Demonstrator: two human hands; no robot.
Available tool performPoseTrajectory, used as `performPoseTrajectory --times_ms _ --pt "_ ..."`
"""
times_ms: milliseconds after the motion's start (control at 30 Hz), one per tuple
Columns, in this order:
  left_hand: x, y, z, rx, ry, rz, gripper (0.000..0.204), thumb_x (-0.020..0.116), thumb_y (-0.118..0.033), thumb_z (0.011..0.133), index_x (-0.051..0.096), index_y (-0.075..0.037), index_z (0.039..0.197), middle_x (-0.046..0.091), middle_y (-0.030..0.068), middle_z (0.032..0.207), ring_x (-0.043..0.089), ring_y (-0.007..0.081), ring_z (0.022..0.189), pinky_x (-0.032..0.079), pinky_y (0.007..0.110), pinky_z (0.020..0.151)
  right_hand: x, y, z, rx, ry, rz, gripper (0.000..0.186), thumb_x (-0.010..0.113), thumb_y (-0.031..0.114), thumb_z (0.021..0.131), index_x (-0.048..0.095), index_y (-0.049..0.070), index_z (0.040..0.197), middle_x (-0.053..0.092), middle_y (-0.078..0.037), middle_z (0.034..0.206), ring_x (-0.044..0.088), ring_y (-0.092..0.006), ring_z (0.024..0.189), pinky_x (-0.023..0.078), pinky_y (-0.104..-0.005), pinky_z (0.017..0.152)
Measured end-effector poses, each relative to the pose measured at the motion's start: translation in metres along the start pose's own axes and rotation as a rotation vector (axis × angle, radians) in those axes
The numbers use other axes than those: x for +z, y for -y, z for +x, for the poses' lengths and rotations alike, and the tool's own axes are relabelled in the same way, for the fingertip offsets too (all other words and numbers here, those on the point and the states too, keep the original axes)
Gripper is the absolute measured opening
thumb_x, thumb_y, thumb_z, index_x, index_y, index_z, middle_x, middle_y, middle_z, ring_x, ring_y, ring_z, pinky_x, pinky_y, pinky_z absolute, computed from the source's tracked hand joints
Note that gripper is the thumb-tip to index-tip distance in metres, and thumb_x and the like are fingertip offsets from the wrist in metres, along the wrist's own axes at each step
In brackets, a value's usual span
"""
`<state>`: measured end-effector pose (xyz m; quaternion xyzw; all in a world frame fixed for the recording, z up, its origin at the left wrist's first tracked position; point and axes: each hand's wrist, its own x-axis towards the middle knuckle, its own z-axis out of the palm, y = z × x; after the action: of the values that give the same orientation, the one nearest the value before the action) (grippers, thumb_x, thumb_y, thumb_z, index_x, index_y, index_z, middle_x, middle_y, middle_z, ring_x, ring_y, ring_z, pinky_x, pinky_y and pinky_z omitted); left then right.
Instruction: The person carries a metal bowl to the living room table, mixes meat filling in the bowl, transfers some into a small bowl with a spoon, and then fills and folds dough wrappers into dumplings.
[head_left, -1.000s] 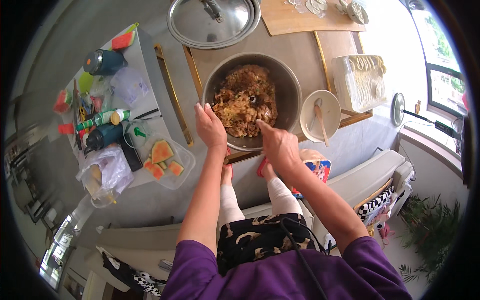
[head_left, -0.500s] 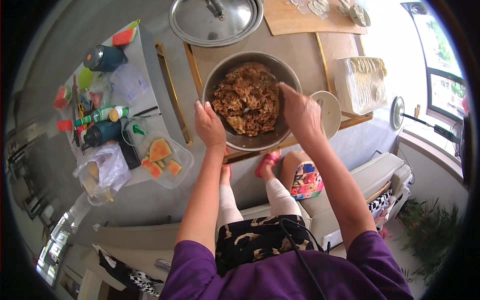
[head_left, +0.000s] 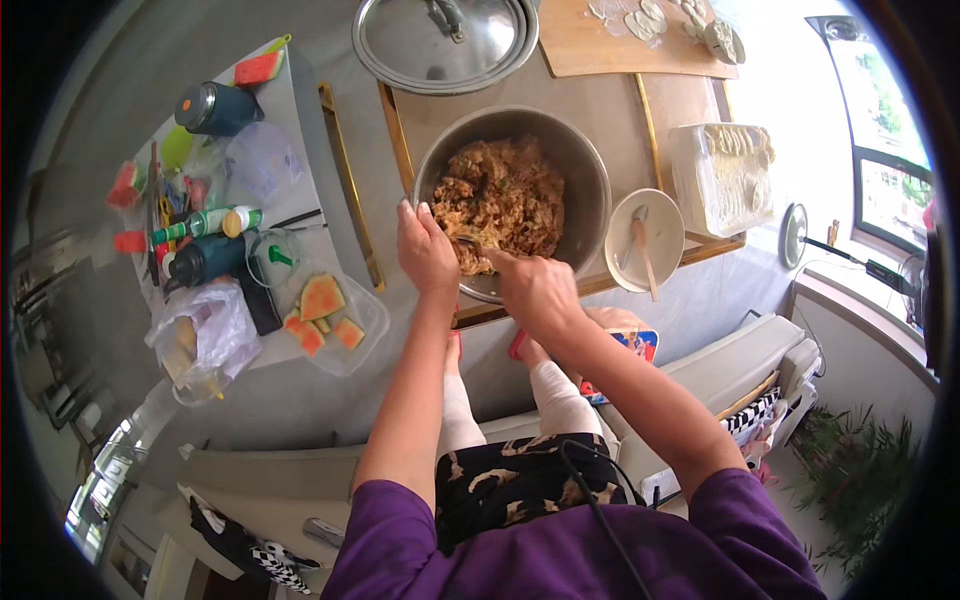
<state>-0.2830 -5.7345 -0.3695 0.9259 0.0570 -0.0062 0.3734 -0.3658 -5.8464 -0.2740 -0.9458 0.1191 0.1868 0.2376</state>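
Left hand point(head_left: 430, 255), grip unclear, touches the near left of a metal pot point(head_left: 590, 195); right hand point(head_left: 540, 295) grasps a utensil point(head_left: 465, 238) in brown filling point(head_left: 515, 195).

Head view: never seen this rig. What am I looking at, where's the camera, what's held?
No machine here: these are a person's two bare hands. One wide fisheye camera on the person's head looks down, so straight edges bend near the rim; picture left is the person's left.

The left hand rests against the side of a large metal pot holding a brown, chunky mixture. The right hand appears to grip a utensil, mostly hidden, dipping into it.

Around the pot on the table: a lid, a pale bowl with a spoon in it, a clear box of pale pieces and a wooden board.
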Motion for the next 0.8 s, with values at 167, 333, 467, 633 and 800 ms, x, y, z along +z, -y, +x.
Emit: performPoseTrajectory --times_ms 167,333,467,633,800 --pt "0.002 -0.006 0.002 0.028 0.015 0.010 0.030 0.042 -0.022 0.097 0.050 0.001 0.113 0.061 0.0229 0.096 0.058 0.0403 0.088 0.047 0.046 0.074 0.012 -0.042 0.052 0.081 -0.026 -0.167 0.028 0.053 0.012 0.081 0.065 0.015 0.107 0.065 -0.016 0.071 0.066 -0.0312 0.069 0.051 -0.0421 0.061" --pt "-0.005 -0.001 0.002 -0.013 0.007 0.018 0.029 0.043 -0.022 0.097 0.052 0.001 0.111 0.062 0.0231 0.095 0.059 0.0403 0.086 0.047 0.046 0.072 -0.044 -0.046 0.056 0.185 -0.156 -0.164 0.029 0.052 0.012 0.082 0.065 0.014 0.108 0.065 -0.018 0.073 0.065 -0.0336 0.069 0.051 -0.0438 0.063" --pt "0.002 -0.005 0.002 -0.017 0.075 0.001 0.029 0.043 -0.022 0.097 0.052 0.001 0.111 0.062 0.0226 0.095 0.059 0.0402 0.086 0.046 0.047 0.071 -0.036 -0.042 0.094 0.039 -0.233 -0.161 0.027 0.050 0.011 0.083 0.065 0.013 0.105 0.065 -0.016 0.072 0.066 -0.0314 0.069 0.051 -0.0414 0.060" --pt "-0.004 -0.003 0.000 0.009 0.019 -0.002 0.030 0.044 -0.022 0.096 0.052 0.003 0.111 0.062 0.0233 0.096 0.059 0.0405 0.087 0.046 0.046 0.073 -0.004 -0.029 0.055 -0.140 0.041 -0.237 0.024 0.050 0.013 0.085 0.064 0.010 0.104 0.065 -0.014 0.068 0.066 -0.0299 0.065 0.049 -0.0420 0.055" --pt "0.003 0.005 -0.001 0.018 -0.064 0.026 0.030 0.043 -0.023 0.097 0.052 0.003 0.111 0.062 0.0229 0.097 0.059 0.0403 0.088 0.047 0.045 0.074 -0.026 -0.022 -0.006 -0.103 0.057 -0.178 0.029 0.049 0.012 0.084 0.061 0.011 0.110 0.065 -0.013 0.067 0.065 -0.0295 0.062 0.048 -0.0416 0.054"
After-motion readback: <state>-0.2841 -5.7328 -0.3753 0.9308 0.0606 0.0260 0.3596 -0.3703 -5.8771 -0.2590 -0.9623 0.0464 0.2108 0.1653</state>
